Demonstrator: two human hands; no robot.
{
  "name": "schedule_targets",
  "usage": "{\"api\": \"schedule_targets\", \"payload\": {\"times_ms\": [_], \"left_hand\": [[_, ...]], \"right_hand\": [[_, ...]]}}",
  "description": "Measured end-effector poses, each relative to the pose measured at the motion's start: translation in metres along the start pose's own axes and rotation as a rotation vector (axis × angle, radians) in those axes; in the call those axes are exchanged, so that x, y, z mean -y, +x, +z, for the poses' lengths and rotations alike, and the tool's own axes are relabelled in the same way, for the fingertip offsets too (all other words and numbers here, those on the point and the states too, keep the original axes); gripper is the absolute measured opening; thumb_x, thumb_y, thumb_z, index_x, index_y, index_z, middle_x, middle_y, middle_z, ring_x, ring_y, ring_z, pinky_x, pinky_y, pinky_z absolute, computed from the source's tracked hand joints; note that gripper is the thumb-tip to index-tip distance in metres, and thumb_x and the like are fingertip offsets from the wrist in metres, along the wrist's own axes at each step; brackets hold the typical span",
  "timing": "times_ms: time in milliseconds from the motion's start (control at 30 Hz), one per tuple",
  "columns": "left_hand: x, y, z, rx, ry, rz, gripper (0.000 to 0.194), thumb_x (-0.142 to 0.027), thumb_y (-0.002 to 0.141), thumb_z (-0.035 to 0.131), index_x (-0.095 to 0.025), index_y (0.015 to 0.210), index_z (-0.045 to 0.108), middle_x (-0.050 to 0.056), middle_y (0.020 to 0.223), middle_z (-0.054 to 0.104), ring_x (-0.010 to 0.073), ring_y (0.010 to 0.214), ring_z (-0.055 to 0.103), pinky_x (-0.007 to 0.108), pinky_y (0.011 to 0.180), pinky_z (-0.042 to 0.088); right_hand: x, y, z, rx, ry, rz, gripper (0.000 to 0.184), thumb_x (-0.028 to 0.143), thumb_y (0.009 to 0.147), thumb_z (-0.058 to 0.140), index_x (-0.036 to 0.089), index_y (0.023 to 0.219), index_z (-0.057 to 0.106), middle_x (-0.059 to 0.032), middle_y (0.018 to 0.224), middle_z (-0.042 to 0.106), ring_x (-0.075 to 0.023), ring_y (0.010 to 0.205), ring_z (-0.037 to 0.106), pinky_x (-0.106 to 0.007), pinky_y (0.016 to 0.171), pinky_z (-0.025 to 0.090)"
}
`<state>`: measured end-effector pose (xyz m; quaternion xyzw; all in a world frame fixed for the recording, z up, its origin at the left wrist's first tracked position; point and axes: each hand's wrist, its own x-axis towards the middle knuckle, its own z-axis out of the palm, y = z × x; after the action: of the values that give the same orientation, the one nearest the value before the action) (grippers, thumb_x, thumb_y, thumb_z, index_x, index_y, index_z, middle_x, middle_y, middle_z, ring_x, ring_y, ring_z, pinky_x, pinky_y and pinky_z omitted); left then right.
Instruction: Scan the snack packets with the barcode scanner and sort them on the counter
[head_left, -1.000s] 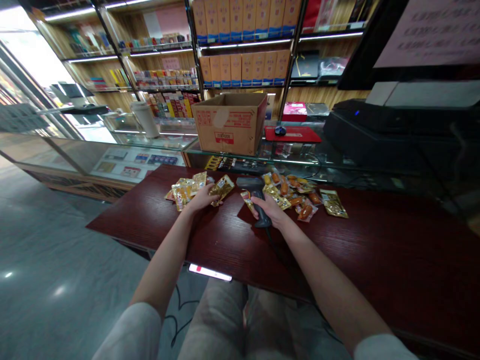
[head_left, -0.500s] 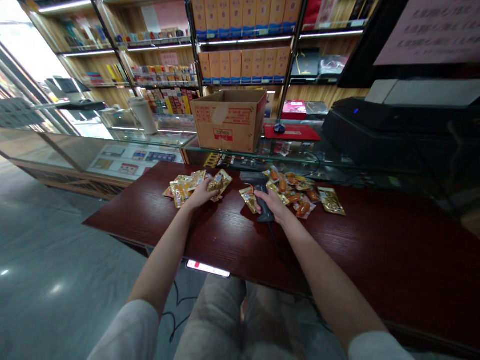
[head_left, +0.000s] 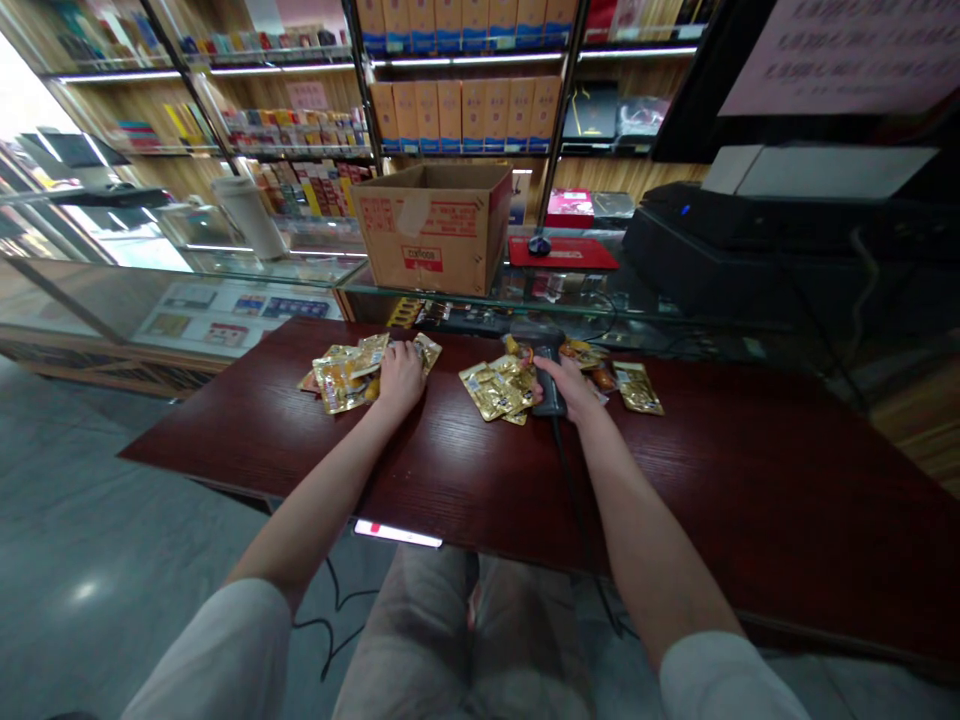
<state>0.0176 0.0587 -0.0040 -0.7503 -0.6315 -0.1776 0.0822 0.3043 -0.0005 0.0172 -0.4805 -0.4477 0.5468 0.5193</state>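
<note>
My right hand [head_left: 571, 388] grips a dark barcode scanner [head_left: 551, 378] by its handle, with its head pointing away from me and a cable trailing toward the table's front edge. To its left lie several shiny gold snack packets [head_left: 496, 388] in a heap; more packets with orange-brown contents are partly hidden behind the scanner. My left hand [head_left: 403, 378] bends its fingers down over the left heap of gold packets [head_left: 341, 385]. A gold packet [head_left: 428, 352] sticks out beyond those fingers, which appear closed on it; the fingertips are hidden. Right of the scanner, a single gold packet [head_left: 637, 387] lies flat.
An open cardboard box [head_left: 420, 238] stands on the glass counter beyond the dark red table [head_left: 450, 480]. A red mat [head_left: 581, 254] with a mouse [head_left: 538, 246] and a black machine [head_left: 705, 260] are to its right. A lit phone [head_left: 397, 533] shows at the table's front edge.
My right hand has moved the scanner to the right across the packets, and the gold heap on its left now shows. My left hand has shifted slightly right. The camera view has moved a little.
</note>
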Motion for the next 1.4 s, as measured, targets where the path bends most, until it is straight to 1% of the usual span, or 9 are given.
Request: {"api": "schedule_targets", "payload": {"times_ms": [133,233,400,500,633,867,1100,1200,1400], "left_hand": [[-0.011,0.002,0.004,-0.025,-0.05,0.131,0.046,-0.01,0.091,0.046,-0.004,0.136,0.055,0.029,0.142,0.052,0.0399,0.139,0.045,0.055,0.114,0.036],[-0.021,0.015,0.01,0.138,-0.295,0.264,0.044,-0.024,0.091,0.056,-0.007,0.132,0.059,0.024,0.137,0.057,0.0343,0.132,0.054,0.048,0.113,0.04],[-0.034,0.038,0.025,0.407,-0.511,0.317,0.069,-0.048,0.081,0.071,-0.009,0.136,0.057,0.021,0.134,0.063,0.0337,0.124,0.061,0.043,0.107,0.045],[-0.037,0.042,0.033,0.415,-0.429,0.309,0.078,-0.049,0.071,0.079,-0.009,0.134,0.059,0.022,0.13,0.065,0.0378,0.12,0.06,0.046,0.103,0.046],[-0.036,0.04,0.034,0.365,-0.455,0.272,0.053,-0.044,0.069,0.079,-0.014,0.112,0.069,0.015,0.113,0.066,0.0328,0.108,0.062,0.043,0.096,0.048],[-0.02,0.039,0.017,0.233,-0.86,0.002,0.019,-0.03,0.076,0.071,-0.019,0.079,0.055,-0.002,0.071,0.057,0.0174,0.071,0.06,0.032,0.072,0.053],[-0.001,0.045,0.01,0.085,-1.622,-0.486,0.033,-0.012,0.072,0.072,-0.02,0.092,0.047,-0.002,0.084,0.063,0.0119,0.07,0.066,0.033,0.071,0.063],[0.002,0.045,0.011,0.115,-1.731,-0.559,0.037,-0.006,0.072,0.07,-0.02,0.1,0.049,0.0,0.09,0.065,0.0146,0.077,0.069,0.04,0.077,0.065],[0.002,0.044,0.012,0.172,-1.649,-0.489,0.05,-0.006,0.081,0.06,-0.021,0.128,0.057,0.003,0.095,0.072,0.0141,0.082,0.071,0.034,0.087,0.061]], "right_hand": [[0.002,-0.001,-0.002,0.014,0.026,0.022,0.035,0.046,0.075,0.073,0.021,0.095,0.061,0.0056,0.047,0.052,-0.0117,0.04,0.046,-0.023,0.042,0.039],[0.002,0.0,-0.004,0.016,0.05,0.018,0.034,0.046,0.074,0.073,0.02,0.094,0.061,0.0056,0.046,0.052,-0.011,0.04,0.045,-0.023,0.041,0.039],[0.002,0.002,-0.013,-0.023,0.063,-0.017,0.037,0.046,0.073,0.074,0.019,0.094,0.062,0.0047,0.048,0.054,-0.0107,0.04,0.046,-0.023,0.041,0.038],[0.003,0.003,-0.016,-0.027,0.052,-0.02,0.037,0.047,0.074,0.073,0.019,0.095,0.062,0.005,0.046,0.052,-0.0112,0.039,0.046,-0.023,0.041,0.038],[0.006,0.001,-0.015,-0.026,0.032,-0.019,0.036,0.047,0.074,0.072,0.019,0.094,0.062,0.0053,0.046,0.052,-0.0112,0.039,0.046,-0.023,0.041,0.037],[0.004,0.0,-0.012,-0.024,0.05,-0.033,0.036,0.046,0.073,0.075,0.02,0.093,0.061,0.0054,0.05,0.053,-0.0111,0.041,0.046,-0.023,0.041,0.038],[0.004,-0.006,0.01,0.02,0.003,0.01,0.034,0.047,0.075,0.074,0.022,0.094,0.06,0.0042,0.051,0.055,-0.0124,0.042,0.047,-0.024,0.042,0.038],[-0.003,-0.007,0.027,0.078,-0.021,0.035,0.034,0.047,0.076,0.074,0.022,0.093,0.06,0.0044,0.049,0.055,-0.0127,0.042,0.048,-0.024,0.041,0.039],[-0.016,-0.006,0.041,0.147,-0.035,0.042,0.034,0.046,0.076,0.075,0.021,0.096,0.062,0.0047,0.048,0.056,-0.0121,0.041,0.05,-0.022,0.039,0.04]]}}
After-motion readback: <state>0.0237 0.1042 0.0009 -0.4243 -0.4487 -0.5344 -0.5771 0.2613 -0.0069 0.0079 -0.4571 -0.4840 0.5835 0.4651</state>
